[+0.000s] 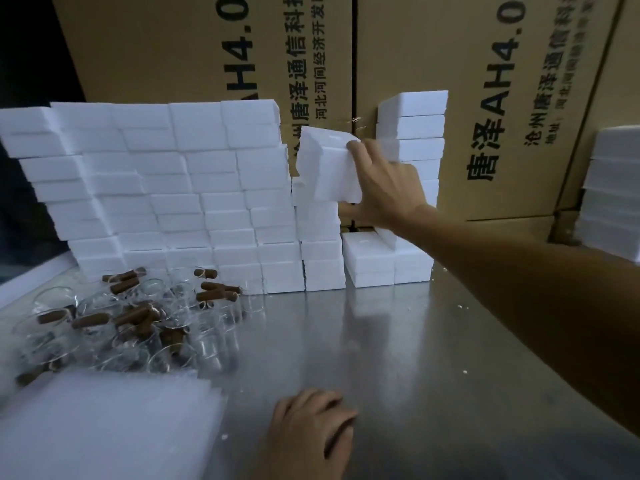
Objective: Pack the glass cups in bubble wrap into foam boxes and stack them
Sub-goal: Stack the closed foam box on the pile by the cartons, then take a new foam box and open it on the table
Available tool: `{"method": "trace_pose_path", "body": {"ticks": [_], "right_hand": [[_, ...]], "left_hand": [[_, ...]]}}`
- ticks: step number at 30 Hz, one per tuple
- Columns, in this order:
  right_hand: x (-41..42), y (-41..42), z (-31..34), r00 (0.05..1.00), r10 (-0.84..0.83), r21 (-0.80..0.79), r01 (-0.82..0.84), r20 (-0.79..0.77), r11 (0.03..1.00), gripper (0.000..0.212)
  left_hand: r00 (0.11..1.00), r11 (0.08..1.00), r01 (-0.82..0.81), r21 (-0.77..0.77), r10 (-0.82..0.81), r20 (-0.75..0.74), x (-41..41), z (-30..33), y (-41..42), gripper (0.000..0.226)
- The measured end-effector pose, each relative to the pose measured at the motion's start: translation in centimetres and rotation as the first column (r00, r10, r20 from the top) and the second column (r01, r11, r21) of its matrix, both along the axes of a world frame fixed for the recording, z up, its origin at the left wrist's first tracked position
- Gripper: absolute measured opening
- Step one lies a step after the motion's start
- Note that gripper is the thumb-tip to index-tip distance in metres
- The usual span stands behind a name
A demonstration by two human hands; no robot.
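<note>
one foam box [327, 168] is held tilted in the air by the right hand [384, 188], fingers curled round its right edge, between the big far-left foam stack [166, 195] and a narrower column [412, 133], while the left hand [311, 427] rests loosely curled and holding nothing on the near metal table [398, 341], glass cups [138, 327] at left

Right arm stretched forward, right hand [382, 183] raised with fingers and thumb clamped around a held item, left hand [311, 433] low, loosely curled, palm down
</note>
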State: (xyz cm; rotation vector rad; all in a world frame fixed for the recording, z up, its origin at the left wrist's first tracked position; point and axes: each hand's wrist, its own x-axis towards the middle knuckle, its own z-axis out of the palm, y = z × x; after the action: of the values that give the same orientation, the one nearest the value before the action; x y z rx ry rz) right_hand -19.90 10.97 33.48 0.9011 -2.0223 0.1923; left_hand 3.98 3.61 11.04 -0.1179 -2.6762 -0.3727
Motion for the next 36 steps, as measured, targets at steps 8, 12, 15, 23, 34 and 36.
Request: {"method": "trace_pose_path", "body": {"ticks": [8,12,15,23,34,36], "right_hand": [[9.8,8.7,-11.8,0.933,0.31,-0.095,-0.297,0.183,0.95,0.09],[12.3,10.8,-17.1,0.862,0.329,-0.087,-0.321,0.385,0.943,0.092],[13.3,11.5,-19.4,0.81,0.332,-0.084,-0.335,0.483,0.939,0.091],[14.8,11.8,-21.6,0.738,0.431,-0.174,-0.403,0.519,0.899,0.086],[14.4,11.9,-23.1,0.602,0.443,-0.284,-0.345,0.664,0.895,0.099],[14.4,12.3,-23.0,0.532,0.472,-0.325,-0.351,0.702,0.878,0.098]], "left_hand": [[0.94,0.485,-0.091,0.87,0.331,-0.086,0.8,0.8,-1.1,0.034],[0.854,0.222,-0.008,0.975,0.509,-0.109,1.4,1.1,-1.4,0.062],[0.815,0.209,0.034,0.977,0.56,-0.148,1.7,1.2,-1.5,0.069],[0.844,0.256,0.022,0.966,0.514,-0.155,2.1,1.3,-1.3,0.048],[0.792,0.411,-0.107,0.906,0.586,-0.172,1.8,-0.2,-1.9,0.019],[0.807,0.414,-0.149,0.898,0.576,-0.132,1.8,-0.4,-2.0,0.022]]}}
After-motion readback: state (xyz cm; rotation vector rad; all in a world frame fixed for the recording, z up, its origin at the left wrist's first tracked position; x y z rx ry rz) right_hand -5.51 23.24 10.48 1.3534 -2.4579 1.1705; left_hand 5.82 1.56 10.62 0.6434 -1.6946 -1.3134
